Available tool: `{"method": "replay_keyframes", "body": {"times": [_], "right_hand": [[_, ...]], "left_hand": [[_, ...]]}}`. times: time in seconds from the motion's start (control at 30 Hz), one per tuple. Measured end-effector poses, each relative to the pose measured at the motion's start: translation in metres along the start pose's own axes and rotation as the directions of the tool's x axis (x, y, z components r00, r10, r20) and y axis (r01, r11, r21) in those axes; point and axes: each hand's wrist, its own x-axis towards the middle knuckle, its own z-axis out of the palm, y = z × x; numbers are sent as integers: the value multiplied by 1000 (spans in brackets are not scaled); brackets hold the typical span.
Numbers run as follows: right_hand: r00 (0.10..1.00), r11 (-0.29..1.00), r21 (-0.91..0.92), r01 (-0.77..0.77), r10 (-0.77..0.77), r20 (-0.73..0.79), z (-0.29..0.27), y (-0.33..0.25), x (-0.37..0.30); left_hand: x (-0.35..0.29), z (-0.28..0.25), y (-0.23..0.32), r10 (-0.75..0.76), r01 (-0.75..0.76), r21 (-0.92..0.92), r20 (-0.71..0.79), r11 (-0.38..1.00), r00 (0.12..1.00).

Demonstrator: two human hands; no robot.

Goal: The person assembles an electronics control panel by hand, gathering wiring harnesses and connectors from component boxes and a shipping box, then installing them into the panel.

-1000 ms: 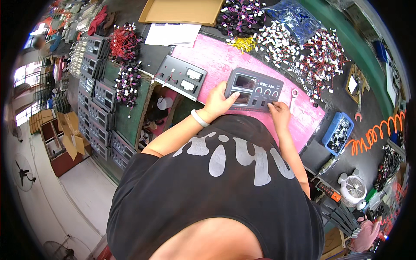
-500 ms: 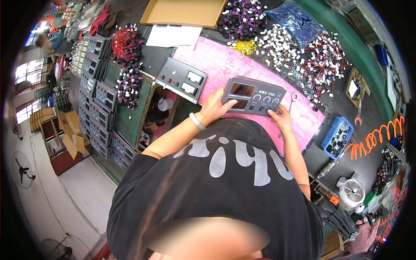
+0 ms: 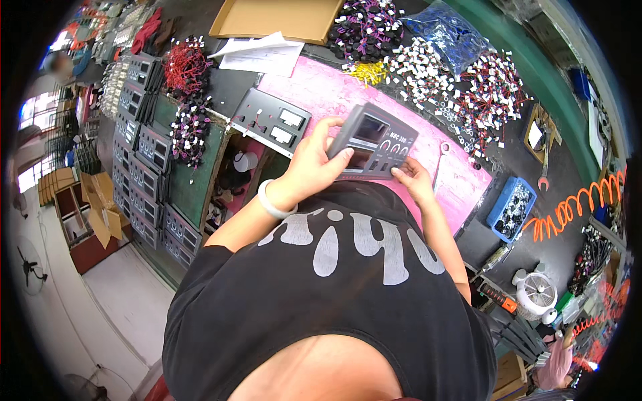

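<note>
Both my hands hold a dark grey control panel [image 3: 384, 137] with two dark display windows, a row of knobs and small switches on its face. My left hand [image 3: 314, 160] wraps round its left edge, the thumb lying on the front near the lower window. At the lower right corner, my right hand [image 3: 414, 180] pinches the edge between thumb and fingers. The panel is tilted above a pink mat [image 3: 301, 77]. Just left of it, a second panel [image 3: 264, 120] lies face down, showing white connector blocks and short wires. A wrench [image 3: 441, 164] rests on the mat at the right.
Stacked panels [image 3: 144, 167] stand at the left, beside red wire bundles [image 3: 186, 67]. White connectors [image 3: 421, 70] and a blue plastic bag [image 3: 448, 30] lie at the back. To the right are a blue bin [image 3: 513, 208], an orange coiled hose [image 3: 562, 210] and a small white fan [image 3: 537, 294].
The held panel has turned, its left side tipping up toward me. My left hand has shifted further round its left edge, and the whole view has moved slightly.
</note>
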Motion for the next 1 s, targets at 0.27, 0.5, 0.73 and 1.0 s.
{"method": "replay_keyframes", "body": {"times": [0.27,0.5,0.73,1.0], "right_hand": [[993,793,608,37,-95,63,50,-113,-33],[993,894,443,64,-11,-121,24,-93,-39],[944,998,38,-40,50,-327,4,-14,-17],[938,982,-157,-108,48,-342,33,24,13]], "left_hand": [[3,36,48,184,-237,383,169,893,968],[-3,84,13,168,-361,292,523,885,835],[-9,28,-42,170,-205,148,216,968,961],[-31,-76,-151,-267,266,-14,-63,964,962]]}}
